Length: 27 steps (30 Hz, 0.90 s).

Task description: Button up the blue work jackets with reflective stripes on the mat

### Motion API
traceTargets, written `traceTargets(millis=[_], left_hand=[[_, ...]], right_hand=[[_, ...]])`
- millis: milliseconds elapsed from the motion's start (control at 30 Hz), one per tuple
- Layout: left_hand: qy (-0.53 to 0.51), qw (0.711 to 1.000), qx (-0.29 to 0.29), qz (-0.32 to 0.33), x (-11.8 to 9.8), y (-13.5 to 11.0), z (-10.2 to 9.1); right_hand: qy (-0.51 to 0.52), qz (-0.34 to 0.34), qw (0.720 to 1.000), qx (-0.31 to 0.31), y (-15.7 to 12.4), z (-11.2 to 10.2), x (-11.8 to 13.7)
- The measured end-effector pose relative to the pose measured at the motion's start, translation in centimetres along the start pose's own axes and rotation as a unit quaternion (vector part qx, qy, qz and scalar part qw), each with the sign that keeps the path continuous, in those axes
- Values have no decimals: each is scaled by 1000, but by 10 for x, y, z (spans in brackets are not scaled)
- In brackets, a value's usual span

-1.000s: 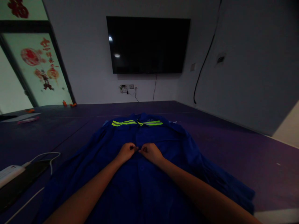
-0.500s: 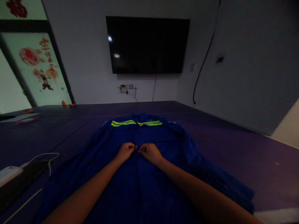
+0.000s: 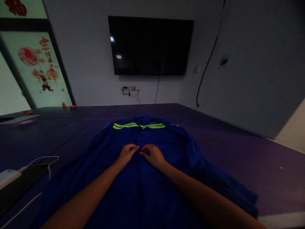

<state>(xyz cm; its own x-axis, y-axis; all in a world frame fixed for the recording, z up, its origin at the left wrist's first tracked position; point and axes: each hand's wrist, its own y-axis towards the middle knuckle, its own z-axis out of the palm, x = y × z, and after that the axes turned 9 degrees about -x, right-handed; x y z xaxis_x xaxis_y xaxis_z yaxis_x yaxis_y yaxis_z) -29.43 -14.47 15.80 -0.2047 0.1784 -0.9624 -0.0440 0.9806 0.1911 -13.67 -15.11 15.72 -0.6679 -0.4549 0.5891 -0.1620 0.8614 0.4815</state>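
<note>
A dark blue long-sleeved work shirt [image 3: 164,159] lies spread out, front side up, its collar pointing away from me. Yellow-green reflective strips [image 3: 152,126] cross its chest, and a button shows on the front placket below my hands. My left hand [image 3: 127,154] is closed in a pinch at the left edge of the placket; the cloth between its fingertips is hard to see. Just across the placket, my right hand [image 3: 152,155] is curled low over the shirt, with a small gap between thumb and index finger.
The shirt lies on a purple floor [image 3: 238,152]. At left are a white power strip [image 3: 9,178], a dark flat object [image 3: 26,187] and white cables. A television [image 3: 150,46] hangs on the far wall, and a black cable [image 3: 209,60] dangles at right.
My right thumb and index finger have moved slightly apart. Both hands have shifted up a little and stay at the placket. The shirt lies almost as before.
</note>
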Motion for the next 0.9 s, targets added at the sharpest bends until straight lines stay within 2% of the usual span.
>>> traceTargets(millis=[167,300,433,900], left_hand=[[23,1000,8,15,-1,0,0],[29,999,8,31,-1,-1,0],[51,998,-9,41,0,0,1],[70,997,5,36,5,2,2]], right_hand=[[38,29,999,18,2,5,-5],[27,46,998,32,3,8,-7],[29,46,998,38,3,9,-8],[40,48,997,36,1,7,-6]])
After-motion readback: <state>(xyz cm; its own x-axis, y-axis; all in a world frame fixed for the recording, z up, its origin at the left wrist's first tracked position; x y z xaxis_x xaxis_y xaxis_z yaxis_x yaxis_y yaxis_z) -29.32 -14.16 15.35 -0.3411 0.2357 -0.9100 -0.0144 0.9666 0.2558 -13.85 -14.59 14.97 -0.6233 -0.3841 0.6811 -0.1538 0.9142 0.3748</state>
